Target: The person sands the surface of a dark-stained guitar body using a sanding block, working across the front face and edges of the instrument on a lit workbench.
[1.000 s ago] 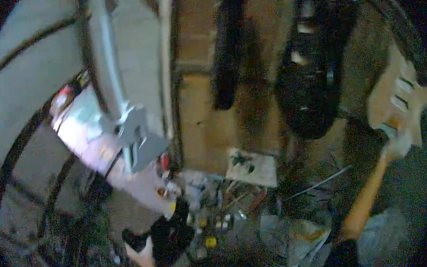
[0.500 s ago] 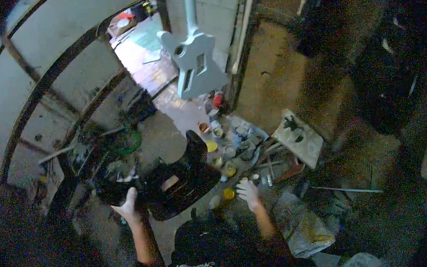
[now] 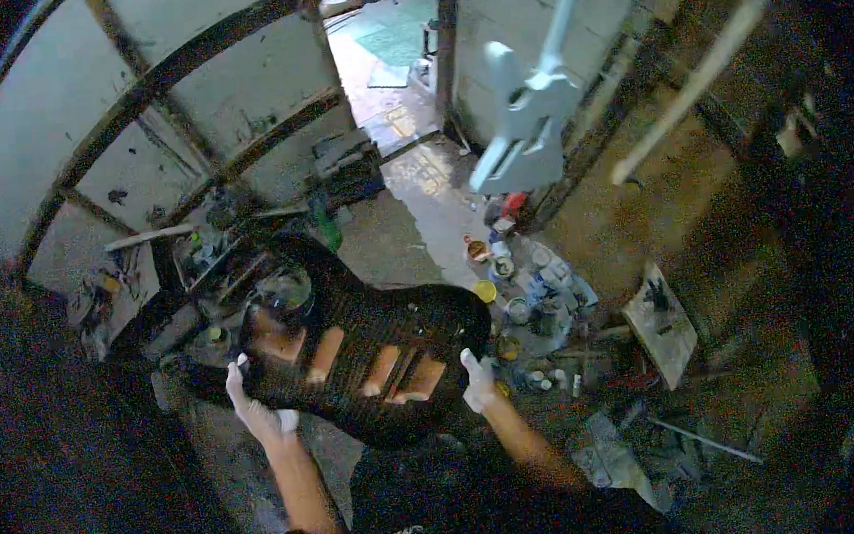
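A dark, glossy electric guitar body (image 3: 351, 318) is tilted in front of me, its face toward me. Several routed cavities show bare orange-brown wood. My left hand (image 3: 261, 413) is at its lower left edge, thumb up along the side and the other fingers partly hidden. On the right side my right hand (image 3: 477, 383) grips the rim, its thumb on top and its fingers hidden beneath. Beyond and to the right hangs a pale blue guitar body with a neck (image 3: 528, 149), apart from both hands.
Paint cups and jars (image 3: 519, 310) crowd the floor at right, near a stained board (image 3: 662, 327). A pale rod (image 3: 688, 76) slants at upper right. Cluttered shelving (image 3: 119, 301) stands left by a framed wall. A bright doorway (image 3: 386, 69) lies beyond. Crumpled sheeting (image 3: 612, 453) lies lower right.
The dark guitar body has turned so that its cavities face me. My right hand, free of it before, has closed on its right rim. The view has shifted left.
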A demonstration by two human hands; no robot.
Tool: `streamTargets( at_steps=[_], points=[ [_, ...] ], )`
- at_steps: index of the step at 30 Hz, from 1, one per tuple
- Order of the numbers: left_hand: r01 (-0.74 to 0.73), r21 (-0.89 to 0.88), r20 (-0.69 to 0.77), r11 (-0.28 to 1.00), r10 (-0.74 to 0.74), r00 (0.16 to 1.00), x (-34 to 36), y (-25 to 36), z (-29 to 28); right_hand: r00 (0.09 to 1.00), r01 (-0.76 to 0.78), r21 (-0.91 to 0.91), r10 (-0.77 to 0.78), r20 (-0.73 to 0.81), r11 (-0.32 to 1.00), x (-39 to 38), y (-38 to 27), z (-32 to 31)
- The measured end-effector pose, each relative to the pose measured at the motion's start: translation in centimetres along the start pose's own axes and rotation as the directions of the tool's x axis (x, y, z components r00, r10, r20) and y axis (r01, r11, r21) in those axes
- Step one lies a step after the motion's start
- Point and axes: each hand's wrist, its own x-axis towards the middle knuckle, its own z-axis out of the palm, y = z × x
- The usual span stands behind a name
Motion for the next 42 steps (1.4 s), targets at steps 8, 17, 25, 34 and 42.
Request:
streamTargets(
  at_steps=[8, 17, 25, 34, 42],
  points=[
    [0.141, -0.019, -0.261, 0.990, -0.141, 0.955, 15.2, -0.5, 1.9, 0.945, 0.004, -0.129, -0.046, -0.325, 0.992, 7.4, -8.8, 10.4],
    [0.182, -0.145, -0.228, 0.973, -0.212, 0.950, 26.8, -2.5, 4.4, 0.783, 0.252, -0.473, -0.465, -0.414, 0.844, 17.1, -11.2, 15.0],
    [0.182, -0.111, -0.060, 0.977, -0.190, 0.980, 35.8, -5.7, 10.5, 0.734, 0.341, -0.262, -0.430, -0.526, 0.903, 26.6, -16.1, 18.1],
    [-0.168, 0.366, 0.234, 0.915, 0.084, 0.969, 42.0, -10.5, 25.1, 0.996, -0.032, 0.344, 0.000, 0.094, 0.938, 41.8, -26.5, 24.4],
    [-0.301, 0.444, 0.426, 0.844, 0.097, 0.899, 45.2, -19.2, 35.9, 0.991, -0.106, 0.408, 0.064, 0.116, 0.907, 54.3, -32.7, 25.8]
  ],
)
